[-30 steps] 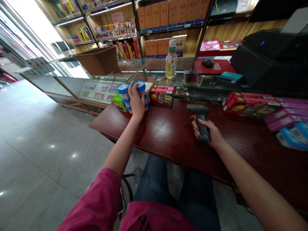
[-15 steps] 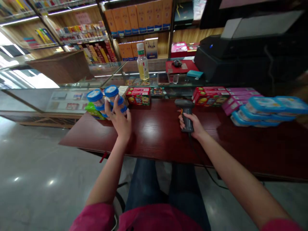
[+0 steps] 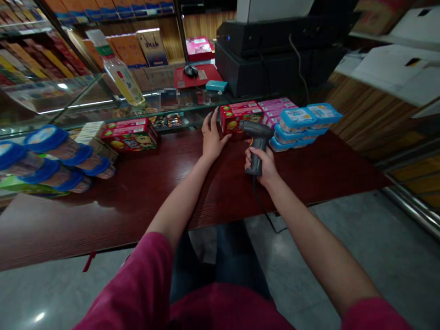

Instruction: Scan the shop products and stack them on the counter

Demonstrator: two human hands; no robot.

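Change noted: my left hand [image 3: 210,140] has left the stack of blue-lidded cups [image 3: 51,156], which now stands untouched at the far left of the worktop [image 3: 154,183]. The hand has crossed to the right and lies beside the red box [image 3: 240,117] at the far edge. It is empty, with the fingers spread and stretched forward and the palm low over the wood. The fingertips reach the left end of that box; I cannot tell whether they touch it or stop just short.

My right hand [image 3: 259,162] has kept its grip. It is wrapped around the handle of the scanner [image 3: 257,137], which stands upright just right of my left hand, its head near the red box.

Judgement: the cups are finished with for the moment, and the work in hand has moved to the goods on the right. There the red box stands with pink boxes [image 3: 275,105] behind it and blue tubs [image 3: 302,123] stacked just to its right.

Limits of view:
- The cups are cut off by the left edge of the frame, and their labels are smeared.
- A second red box [image 3: 129,133] lies between the cups and my hands; its print is unreadable.
- The scanner's window faces away from me.
- Its cable [image 3: 261,201] drops over the near edge of the worktop and out of sight.
- One patch on the glass counter [image 3: 68,101] is blurred out.
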